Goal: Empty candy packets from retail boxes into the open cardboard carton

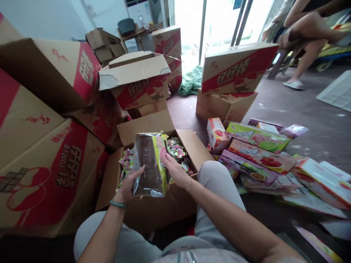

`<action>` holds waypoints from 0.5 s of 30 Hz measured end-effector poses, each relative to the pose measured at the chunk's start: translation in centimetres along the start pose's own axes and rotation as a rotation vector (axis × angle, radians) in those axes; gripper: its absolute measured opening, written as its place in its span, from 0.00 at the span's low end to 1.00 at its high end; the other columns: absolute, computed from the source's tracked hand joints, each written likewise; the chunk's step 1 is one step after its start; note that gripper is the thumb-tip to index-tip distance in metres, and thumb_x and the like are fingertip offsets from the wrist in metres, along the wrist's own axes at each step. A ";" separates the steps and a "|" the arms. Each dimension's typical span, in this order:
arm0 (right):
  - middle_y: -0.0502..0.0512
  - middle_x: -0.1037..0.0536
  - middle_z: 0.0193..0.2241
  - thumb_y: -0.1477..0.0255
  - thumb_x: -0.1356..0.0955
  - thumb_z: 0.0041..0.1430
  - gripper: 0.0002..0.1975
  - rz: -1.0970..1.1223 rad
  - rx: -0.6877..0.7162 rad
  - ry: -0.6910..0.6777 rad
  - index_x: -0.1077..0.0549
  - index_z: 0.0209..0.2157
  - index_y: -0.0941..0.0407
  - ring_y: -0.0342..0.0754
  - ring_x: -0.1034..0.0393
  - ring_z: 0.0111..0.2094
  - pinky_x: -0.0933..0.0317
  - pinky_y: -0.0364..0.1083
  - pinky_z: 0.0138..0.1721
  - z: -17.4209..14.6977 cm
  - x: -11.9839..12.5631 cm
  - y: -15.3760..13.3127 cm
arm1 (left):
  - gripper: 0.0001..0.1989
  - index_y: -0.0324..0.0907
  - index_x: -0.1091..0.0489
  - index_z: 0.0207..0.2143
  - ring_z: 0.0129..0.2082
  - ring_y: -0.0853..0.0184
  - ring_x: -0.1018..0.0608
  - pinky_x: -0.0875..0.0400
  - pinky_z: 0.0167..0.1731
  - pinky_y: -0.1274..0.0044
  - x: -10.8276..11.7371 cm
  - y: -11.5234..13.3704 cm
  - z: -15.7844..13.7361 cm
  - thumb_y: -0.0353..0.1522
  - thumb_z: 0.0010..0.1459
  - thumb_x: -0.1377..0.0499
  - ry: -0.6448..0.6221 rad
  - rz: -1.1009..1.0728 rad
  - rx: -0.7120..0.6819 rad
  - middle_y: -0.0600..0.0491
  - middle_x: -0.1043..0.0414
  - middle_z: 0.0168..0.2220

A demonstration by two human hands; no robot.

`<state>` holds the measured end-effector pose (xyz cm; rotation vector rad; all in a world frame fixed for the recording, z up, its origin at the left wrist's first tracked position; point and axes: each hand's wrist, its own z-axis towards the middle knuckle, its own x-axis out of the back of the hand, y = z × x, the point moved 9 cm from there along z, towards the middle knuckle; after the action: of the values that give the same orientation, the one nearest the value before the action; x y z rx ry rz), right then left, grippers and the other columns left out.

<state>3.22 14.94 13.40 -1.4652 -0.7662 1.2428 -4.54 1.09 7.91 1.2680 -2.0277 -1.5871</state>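
Note:
Between my two hands is a clear plastic box with a green and pink printed side. My left hand, a beaded bracelet on its wrist, grips the box along its left edge. On the printed right side, the fingers of my right hand press against the box. Below it, an open cardboard carton stands between my knees, its flaps spread out. Small wrapped sweets in green, pink and purple fill the carton. The plastic box hides part of them, and its inside looks see-through.
Large printed cartons are stacked at my left, with an open-topped carton ahead. Two more cartons stand ahead right. Flat colourful packages lie heaped on the floor at right. A seated person's leg shows at upper right.

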 end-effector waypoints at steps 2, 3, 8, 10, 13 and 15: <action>0.57 0.25 0.54 0.45 0.31 0.59 0.35 -0.269 -0.047 -0.210 0.34 0.57 0.57 0.51 0.31 0.55 0.37 0.49 0.59 -0.5 -2.1 0.3 | 0.35 0.34 0.34 0.62 0.43 0.52 0.17 0.19 0.41 0.69 2.1 0.0 -0.8 0.36 0.54 0.31 0.029 -0.044 0.025 0.40 0.20 0.47; 0.58 0.26 0.55 0.46 0.29 0.57 0.39 -0.368 -0.072 -0.286 0.36 0.60 0.57 0.51 0.32 0.56 0.37 0.50 0.60 -0.8 -2.6 0.7 | 0.34 0.35 0.33 0.62 0.42 0.52 0.16 0.18 0.40 0.69 2.8 0.4 -1.1 0.35 0.54 0.31 0.018 -0.049 0.010 0.40 0.20 0.46; 0.60 0.24 0.52 0.54 0.21 0.47 0.54 -0.578 -0.040 -0.487 0.47 0.68 0.58 0.54 0.29 0.53 0.33 0.51 0.56 -0.2 -4.9 1.8 | 0.32 0.36 0.33 0.62 0.36 0.55 0.16 0.19 0.39 0.70 5.9 3.1 -1.3 0.32 0.55 0.32 -0.030 -0.094 -0.054 0.43 0.18 0.41; 0.60 0.24 0.51 0.56 0.22 0.49 0.49 -0.697 0.046 -0.530 0.43 0.66 0.58 0.55 0.28 0.53 0.33 0.50 0.55 0.3 -6.2 1.9 | 0.28 0.34 0.33 0.62 0.34 0.57 0.16 0.19 0.38 0.71 7.7 3.3 -0.9 0.31 0.60 0.37 0.022 -0.160 0.006 0.42 0.18 0.39; 0.62 0.25 0.51 0.60 0.23 0.54 0.33 -1.009 0.232 -0.624 0.30 0.57 0.58 0.56 0.31 0.55 0.36 0.51 0.58 0.2 -8.6 2.5 | 0.26 0.29 0.33 0.62 0.38 0.55 0.16 0.19 0.39 0.69 9.7 2.5 -0.4 0.38 0.68 0.47 0.070 -0.291 0.164 0.39 0.19 0.40; 0.64 0.25 0.51 0.60 0.25 0.56 0.24 -1.237 0.397 -0.677 0.25 0.51 0.58 0.57 0.34 0.57 0.41 0.54 0.61 -0.2 -10.1 3.4 | 0.28 0.30 0.33 0.62 0.39 0.53 0.16 0.19 0.40 0.66 9.8 2.2 -0.2 0.42 0.69 0.49 0.016 -0.311 0.208 0.38 0.19 0.41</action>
<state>0.26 4.65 13.20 -0.0456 -1.4456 0.7649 -11.10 -6.45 7.04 1.7392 -2.1108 -1.5108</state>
